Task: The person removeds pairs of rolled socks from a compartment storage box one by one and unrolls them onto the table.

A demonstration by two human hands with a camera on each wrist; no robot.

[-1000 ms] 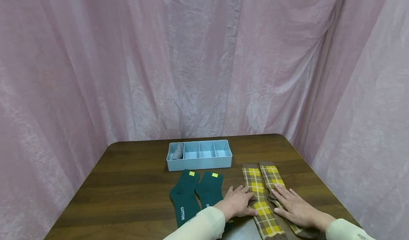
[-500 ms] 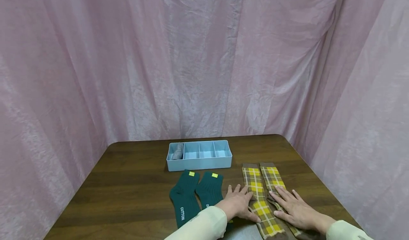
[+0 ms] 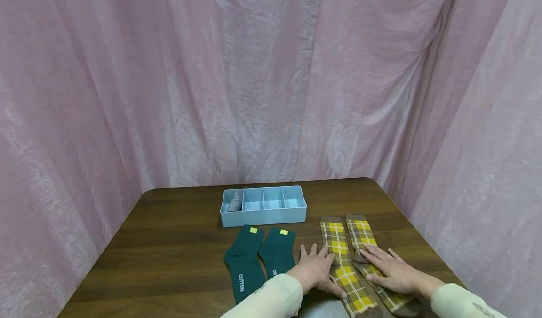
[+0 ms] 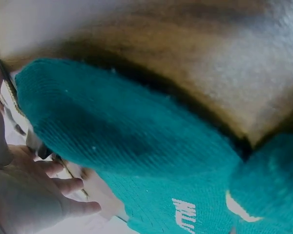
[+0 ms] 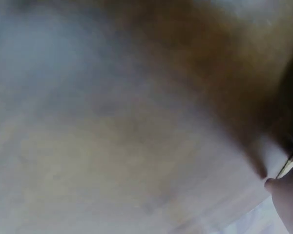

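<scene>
Two yellow-and-brown plaid socks lie lengthwise on the right of the table. My left hand (image 3: 315, 268) rests at the edge of the left plaid sock (image 3: 338, 247), fingers spread and thumb lying on the fabric. On the right plaid sock (image 3: 362, 233), my right hand (image 3: 391, 271) lies flat with straight fingers over its middle. Left of my left hand are two dark green socks with yellow tags: one green sock (image 3: 245, 261) in full view, and another green sock (image 3: 277, 252) partly under my forearm. In the left wrist view, a green sock (image 4: 122, 122) fills the middle beside my spread fingers.
A light blue divided box (image 3: 264, 216) stands behind the socks, with a rolled grey sock (image 3: 235, 200) in its leftmost compartment. The brown wooden table (image 3: 148, 252) is bordered by pink curtains (image 3: 262, 83). The right wrist view is mostly blurred.
My right hand has shifted slightly, and the right plaid sock now lies a little straighter and further right. My left hand stays nearly in place, its thumb sliding slightly down and right.
</scene>
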